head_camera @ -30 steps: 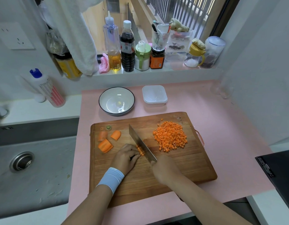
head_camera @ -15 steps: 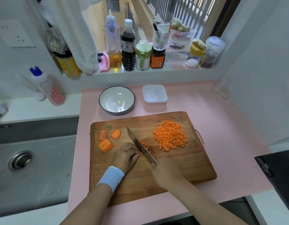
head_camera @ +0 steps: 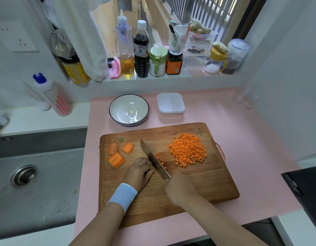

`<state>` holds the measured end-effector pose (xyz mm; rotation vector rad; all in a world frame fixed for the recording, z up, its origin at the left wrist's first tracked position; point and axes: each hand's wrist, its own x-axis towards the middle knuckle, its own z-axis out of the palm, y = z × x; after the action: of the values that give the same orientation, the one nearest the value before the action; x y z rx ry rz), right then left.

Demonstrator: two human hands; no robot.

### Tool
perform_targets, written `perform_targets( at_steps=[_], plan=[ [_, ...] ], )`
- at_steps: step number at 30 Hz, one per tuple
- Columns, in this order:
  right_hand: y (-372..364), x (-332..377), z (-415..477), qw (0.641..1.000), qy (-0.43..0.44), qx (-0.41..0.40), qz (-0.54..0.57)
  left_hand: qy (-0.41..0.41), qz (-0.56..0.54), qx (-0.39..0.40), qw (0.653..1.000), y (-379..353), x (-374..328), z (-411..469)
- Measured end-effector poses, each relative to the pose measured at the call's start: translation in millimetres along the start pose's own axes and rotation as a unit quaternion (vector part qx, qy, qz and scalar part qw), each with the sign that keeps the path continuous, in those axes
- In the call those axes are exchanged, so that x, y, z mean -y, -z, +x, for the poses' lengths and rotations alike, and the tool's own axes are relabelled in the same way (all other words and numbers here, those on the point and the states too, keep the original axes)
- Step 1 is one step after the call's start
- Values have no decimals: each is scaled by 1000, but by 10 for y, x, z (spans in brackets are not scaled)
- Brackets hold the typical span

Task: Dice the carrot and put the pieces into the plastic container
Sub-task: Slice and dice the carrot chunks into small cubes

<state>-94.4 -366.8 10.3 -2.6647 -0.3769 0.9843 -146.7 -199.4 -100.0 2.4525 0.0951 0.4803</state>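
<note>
Fingertips (head_camera: pixel 151 169) of left hand (head_camera: pixel 138 172) curled under at centre of frame, knuckles against the flat of the knife (head_camera: pixel 153 157), pinning a carrot strip (head_camera: pixel 155 169), mostly hidden, only an orange sliver in view. Right hand (head_camera: pixel 180 189) wrapped tight round the knife handle, handle itself hidden, blade edge down on the cutting board (head_camera: pixel 198 183). Count one heap of dice (head_camera: pixel 188 150) right of centre, a short trail of fresh cubes (head_camera: pixel 160 159) just beside the blade, three uncut chunks (head_camera: pixel 116 159) left of it, two small trimmed ends (head_camera: pixel 119 139) near the board's upper left corner. Count one plastic container (head_camera: pixel 170 110), holding nothing, above the board and well apart from the heap; one bowl (head_camera: pixel 110 109) to its left. Expect raw carrot to be stiff, dense and crisp, rounded chunks apt to roll: lay flat side down, hold from above with tips tucked back. Expect cubes to be light, slightly damp, quick to scatter; better scooped in bulk onto the blade's flat than pinched singly.
</note>
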Motion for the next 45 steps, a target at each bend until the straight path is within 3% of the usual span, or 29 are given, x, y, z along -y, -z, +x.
perform_targets(
  at_steps=[10, 15, 18, 20, 23, 24, 25, 27, 29, 31, 36, 39, 42, 45],
  plan=[
    [219, -164, 35, 994, 39, 32, 97, 38, -13, 4, 999, 16, -49, 45],
    [358, -255, -17, 990, 65, 32, 119, 142, -66, -112, 981, 192, -192, 78],
    [395, -268, 20, 990, 78, 29, 117, 76, -44, -70, 994, 289, -328, 108],
    [400, -299, 48, 992, 97, -10, 78, 58, -18, -92, 994, 308, -435, 142],
    [414, -424, 102, 977, 167, -118, -64, 130, -35, -251, 959, 419, -545, 236],
    [442, -466, 116, 964, 188, -146, -121, 127, -23, -267, 955, 461, -554, 263],
    [487, -491, 110, 949, 204, -168, -170, 106, -7, -252, 962, 500, -559, 287],
    [568, -524, 101, 929, 219, -177, -239, 64, 7, -141, 988, 544, -577, 356],
    [631, -512, 76, 920, 226, -154, -280, 91, 8, 29, 995, 538, -619, 458],
    [660, -490, 57, 907, 241, -140, -316, 151, -14, 151, 977, 492, -679, 560],
    [641, -437, 55, 880, 265, -156, -362, 226, -59, 204, 950, 387, -715, 727],
    [623, -440, 63, 887, 265, -131, -355, 241, -92, 145, 955, 407, -645, 695],
    [629, -441, 73, 908, 249, -127, -312, 215, -57, -38, 974, 612, -590, 599],
    [554, -478, 76, 955, 230, -102, -159, 231, -19, -209, 950, 777, -404, 413]
  ],
)
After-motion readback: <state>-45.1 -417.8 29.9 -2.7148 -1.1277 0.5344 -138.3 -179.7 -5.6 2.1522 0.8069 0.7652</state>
